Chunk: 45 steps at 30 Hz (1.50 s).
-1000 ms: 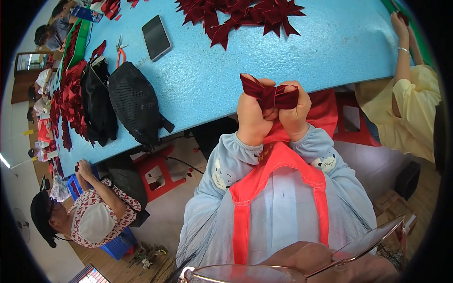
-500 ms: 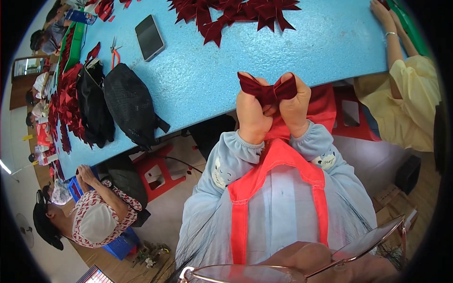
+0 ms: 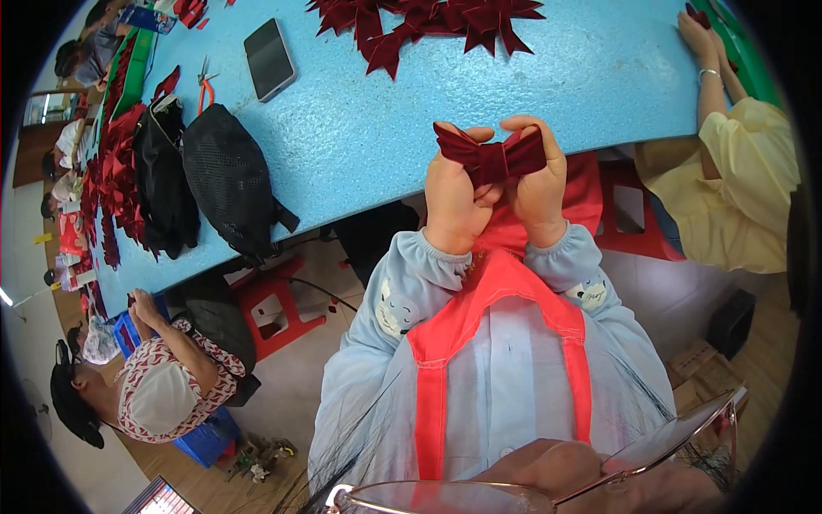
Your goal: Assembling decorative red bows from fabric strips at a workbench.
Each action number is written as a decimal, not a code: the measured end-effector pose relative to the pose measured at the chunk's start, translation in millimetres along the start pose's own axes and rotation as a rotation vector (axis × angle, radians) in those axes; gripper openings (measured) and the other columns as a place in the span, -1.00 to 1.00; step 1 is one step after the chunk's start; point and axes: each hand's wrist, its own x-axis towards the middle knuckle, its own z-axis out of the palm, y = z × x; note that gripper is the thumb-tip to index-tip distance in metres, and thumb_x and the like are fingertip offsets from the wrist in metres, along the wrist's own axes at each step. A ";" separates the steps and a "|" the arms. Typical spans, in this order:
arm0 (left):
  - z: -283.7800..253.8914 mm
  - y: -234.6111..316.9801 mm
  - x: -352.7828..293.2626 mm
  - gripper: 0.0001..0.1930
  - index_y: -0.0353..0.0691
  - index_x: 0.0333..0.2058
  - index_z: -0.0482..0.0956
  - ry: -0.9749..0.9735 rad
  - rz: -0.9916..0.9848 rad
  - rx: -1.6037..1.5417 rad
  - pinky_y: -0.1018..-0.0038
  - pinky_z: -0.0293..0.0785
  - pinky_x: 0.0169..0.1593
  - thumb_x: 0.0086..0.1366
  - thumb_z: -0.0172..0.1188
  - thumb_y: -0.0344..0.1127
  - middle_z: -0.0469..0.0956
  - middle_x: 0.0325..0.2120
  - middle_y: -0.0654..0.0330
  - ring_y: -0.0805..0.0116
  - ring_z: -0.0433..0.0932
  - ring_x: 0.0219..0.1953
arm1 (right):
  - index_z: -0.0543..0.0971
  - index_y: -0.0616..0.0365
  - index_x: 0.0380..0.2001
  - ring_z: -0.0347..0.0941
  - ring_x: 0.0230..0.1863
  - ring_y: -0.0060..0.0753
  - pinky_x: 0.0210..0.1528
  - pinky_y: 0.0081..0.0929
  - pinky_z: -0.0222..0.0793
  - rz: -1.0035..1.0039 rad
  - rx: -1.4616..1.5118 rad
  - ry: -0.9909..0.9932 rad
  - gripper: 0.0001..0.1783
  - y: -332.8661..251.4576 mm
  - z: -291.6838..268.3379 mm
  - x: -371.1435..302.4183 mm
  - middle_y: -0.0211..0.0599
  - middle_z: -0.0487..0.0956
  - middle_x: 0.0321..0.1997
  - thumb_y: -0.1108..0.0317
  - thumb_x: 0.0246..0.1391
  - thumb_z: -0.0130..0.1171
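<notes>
A dark red velvet bow (image 3: pixel 491 158) is held up between my two hands, just off the near edge of the blue table. My left hand (image 3: pixel 454 197) grips its left loop, fingers curled behind it. On the other side, my right hand (image 3: pixel 542 188) has its fingers round the right loop. The bow's middle band faces up, and the fingertips underneath are partly hidden. Beyond the hands, a pile of similar dark red bows (image 3: pixel 428 24) lies at the table's far side.
The blue table (image 3: pixel 360 137) carries a phone (image 3: pixel 270 60), orange-handled pliers (image 3: pixel 205 88) and black bags (image 3: pixel 229 176) to the left. Red ribbon pieces (image 3: pixel 116 180) heap up behind the bags. Co-workers sit at left and at right, one in a yellow top (image 3: pixel 736 180). Red stools (image 3: pixel 274 308) stand below.
My fingers have loosened and shifted on the bow, with the fingertips now spread further above its loops. The bow looks wider and its middle band shows more plainly.
</notes>
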 end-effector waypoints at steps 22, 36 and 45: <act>-6.0 -5.2 0.6 -0.77 -0.15 -0.56 0.26 -0.078 0.253 0.228 0.61 0.06 -0.72 0.29 -0.13 -0.26 0.26 -0.71 0.30 0.56 0.16 -0.79 | 0.29 0.15 -0.67 0.07 -0.60 -0.66 -0.52 -0.64 0.07 -0.097 -0.229 -0.015 -0.74 0.3 -14.5 1.6 -0.54 0.22 -0.68 0.46 0.10 -0.06; 2.5 -13.6 0.2 -0.70 -0.24 -0.45 0.37 -0.096 0.378 0.320 0.62 0.06 -0.71 0.30 -0.08 -0.12 0.33 -0.69 0.28 0.56 0.20 -0.78 | 0.21 0.15 -0.70 0.04 -0.60 -0.70 -0.59 -0.64 -0.05 -0.275 -0.390 -0.007 -0.55 -5.8 -12.4 6.8 -0.53 0.20 -0.68 0.17 0.22 -0.17; -1.4 -13.0 0.5 -0.56 -0.25 -0.44 0.39 -0.219 0.178 0.297 0.61 0.01 -0.72 0.30 -0.17 0.05 0.29 -0.74 0.28 0.55 0.14 -0.80 | 0.20 0.16 -0.72 0.04 -0.60 -0.70 -0.58 -0.66 -0.07 -0.312 -0.571 -0.010 -0.50 -14.4 -14.8 6.7 -0.51 0.19 -0.70 0.10 0.23 -0.20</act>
